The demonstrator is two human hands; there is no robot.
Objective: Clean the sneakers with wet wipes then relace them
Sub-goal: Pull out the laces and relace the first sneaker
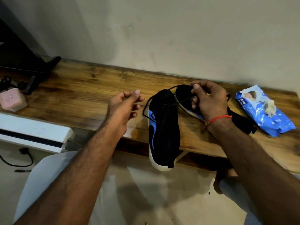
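At frame centre on the wooden table [84, 95], the right hand [209, 101] pinched the thin black lace [183, 101] of the black-and-blue fabric sneaker [164, 132], the left hand [125, 108] loosely curled and empty; drawing it evenly would likely serve best.

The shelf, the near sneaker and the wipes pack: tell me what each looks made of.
Shelf: wood or a wood-look laminate, with brown grain streaks and a slight sheen; which one is unclear.
Near sneaker: matte black fabric upper with smoother blue panels, over a white, rubbery-looking sole.
Wipes pack: thin glossy plastic film, crinkled and catching light, with a wipe sticking out.
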